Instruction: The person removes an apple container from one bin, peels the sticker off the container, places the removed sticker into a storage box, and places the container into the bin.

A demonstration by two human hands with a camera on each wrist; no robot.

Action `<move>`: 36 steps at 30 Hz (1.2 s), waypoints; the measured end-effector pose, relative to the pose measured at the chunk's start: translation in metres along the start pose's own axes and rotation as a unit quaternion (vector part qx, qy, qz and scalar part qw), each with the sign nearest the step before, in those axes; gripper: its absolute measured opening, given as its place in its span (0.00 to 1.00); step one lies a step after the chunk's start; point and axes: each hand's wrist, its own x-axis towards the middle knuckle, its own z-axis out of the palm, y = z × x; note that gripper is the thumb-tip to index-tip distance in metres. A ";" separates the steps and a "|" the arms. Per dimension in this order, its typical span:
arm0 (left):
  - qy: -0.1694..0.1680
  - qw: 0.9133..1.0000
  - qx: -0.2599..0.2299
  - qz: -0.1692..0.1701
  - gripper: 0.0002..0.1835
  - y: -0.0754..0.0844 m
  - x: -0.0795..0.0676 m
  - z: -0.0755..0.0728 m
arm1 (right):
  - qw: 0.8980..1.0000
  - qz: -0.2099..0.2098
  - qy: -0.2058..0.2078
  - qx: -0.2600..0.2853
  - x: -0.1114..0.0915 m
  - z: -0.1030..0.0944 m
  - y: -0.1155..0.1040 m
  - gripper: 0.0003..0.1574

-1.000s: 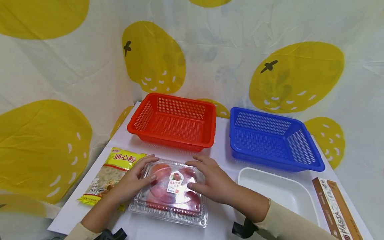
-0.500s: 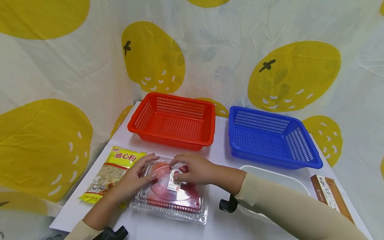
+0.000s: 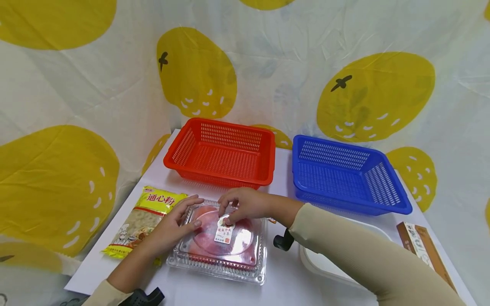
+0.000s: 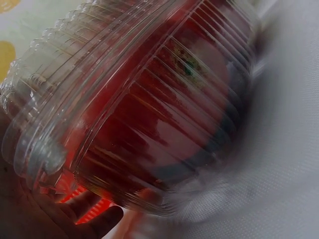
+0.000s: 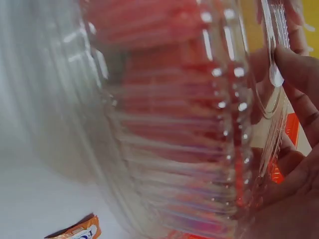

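Note:
A clear ribbed plastic box (image 3: 245,270) of red fruit lies before me with its lid on; a white label (image 3: 224,233) sits on the lid. My left hand (image 3: 170,227) rests at the box's left side, fingers stretched toward the far corner and thumb over the lid. In the left wrist view those fingers (image 4: 102,219) reach past the box's lower edge. My right hand (image 3: 246,206) is above the lid, fingers bent, with thumb and forefinger at the label's upper end. I cannot tell whether they pinch the label. The right wrist view shows the thumb (image 5: 299,67) against the lid.
A yellow pasta bag (image 3: 143,221) lies left of the box. Behind stand a red basket (image 3: 218,182) and a blue basket (image 3: 344,202). A white tray (image 3: 325,265) is partly under the right sleeve, with a brown pasta box (image 3: 426,250) beyond. A small orange wrapper (image 5: 77,230) lies nearby.
My right hand has moved left from the box's right edge to the label, its fingers bending. Then it shifted slightly farther away, uncovering more of the label. The left hand stays put.

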 end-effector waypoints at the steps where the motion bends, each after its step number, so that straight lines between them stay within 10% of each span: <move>1: 0.000 1.000 -0.001 -0.001 0.37 0.000 0.000 0.000 | 1.000 0.004 -0.004 0.001 0.001 -0.001 0.000 0.10; 21: -0.008 1.000 0.014 -0.006 0.36 -0.001 0.002 -0.001 | 0.987 -0.030 -0.120 0.100 -0.002 -0.016 0.011 0.04; 36: -0.014 0.999 0.030 -0.033 0.39 0.002 -0.001 -0.002 | 0.964 -0.094 -0.130 0.213 -0.076 -0.053 0.023 0.06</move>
